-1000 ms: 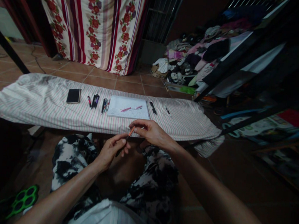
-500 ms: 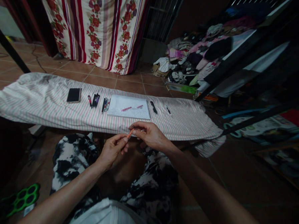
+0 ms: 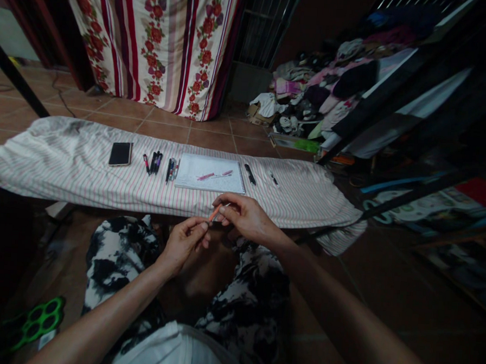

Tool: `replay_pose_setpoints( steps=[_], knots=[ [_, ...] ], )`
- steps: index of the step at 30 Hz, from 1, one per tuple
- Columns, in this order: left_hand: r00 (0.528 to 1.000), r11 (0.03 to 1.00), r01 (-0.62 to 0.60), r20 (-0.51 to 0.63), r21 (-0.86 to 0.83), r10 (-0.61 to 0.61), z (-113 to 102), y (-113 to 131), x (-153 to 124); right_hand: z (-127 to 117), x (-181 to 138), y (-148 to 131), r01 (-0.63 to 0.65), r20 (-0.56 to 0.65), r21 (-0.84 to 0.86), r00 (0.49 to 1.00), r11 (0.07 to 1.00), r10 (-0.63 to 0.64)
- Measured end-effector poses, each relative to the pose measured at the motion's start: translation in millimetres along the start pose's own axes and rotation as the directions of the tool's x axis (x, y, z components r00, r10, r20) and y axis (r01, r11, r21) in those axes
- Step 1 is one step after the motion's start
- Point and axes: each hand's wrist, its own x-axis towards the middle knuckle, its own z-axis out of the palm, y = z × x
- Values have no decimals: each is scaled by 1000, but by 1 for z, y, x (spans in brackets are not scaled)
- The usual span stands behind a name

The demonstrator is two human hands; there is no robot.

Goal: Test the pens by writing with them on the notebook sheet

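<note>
A slim orange pen [image 3: 214, 213] is held between my two hands just past the near edge of the cloth-covered bench. My left hand [image 3: 185, 243] pinches its lower end between thumb and finger. The fingers of my right hand [image 3: 245, 217] close round its upper end, and a thin greyish part shows beside the orange barrel. Beyond my hands lies a spiral notebook [image 3: 190, 171] with pink pen pieces [image 3: 206, 176] on it. Several dark pens [image 3: 156, 163] rest left of the notebook, and black pens [image 3: 250, 175] rest to its right.
A striped cloth [image 3: 83, 187] covers the low bench. On its left lies a phone [image 3: 120, 154]; a small black-and-clear pen piece [image 3: 274, 178] is on the right. Behind hang a flowered curtain [image 3: 172, 48] and a pile of clothes [image 3: 312, 99]. A green holed object [image 3: 40, 321] sits lower left.
My right hand has shifted slightly up and right along the orange pen, and more of the barrel shows between my hands. My left hand has barely moved.
</note>
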Motion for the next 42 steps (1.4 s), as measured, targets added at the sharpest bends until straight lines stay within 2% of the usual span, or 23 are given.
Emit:
replay_pose_setpoints(
  steps=[12, 26, 32, 34, 39, 42],
  knots=[
    [1000, 999, -12, 14, -48, 13, 0, 0, 0, -2, 1, 2, 14, 42, -2, 999, 1000, -14],
    [1000, 999, -20, -16, -25, 19, -1, 0, 3, -1, 1, -4, 14, -16, 122, 1000, 992, -12],
    [999, 994, -16, 27, -104, 19, -4, 0, 2, -7, -1, -16, -77, -168, 202, 979, 976, 112],
    [999, 988, -18, 45, -153, 25, -5, -1, 3, -7, -1, -16, -121, -184, 260, 968, 958, 173],
    [998, 967, 17, 66, -253, 0, -7, 3, 6, -2, -1, -10, -182, -170, 426, 946, 886, 276],
    [996, 955, 38, 87, -293, -13, -7, 8, 8, 3, -2, -8, -217, -88, 594, 939, 775, 331]
  ],
)
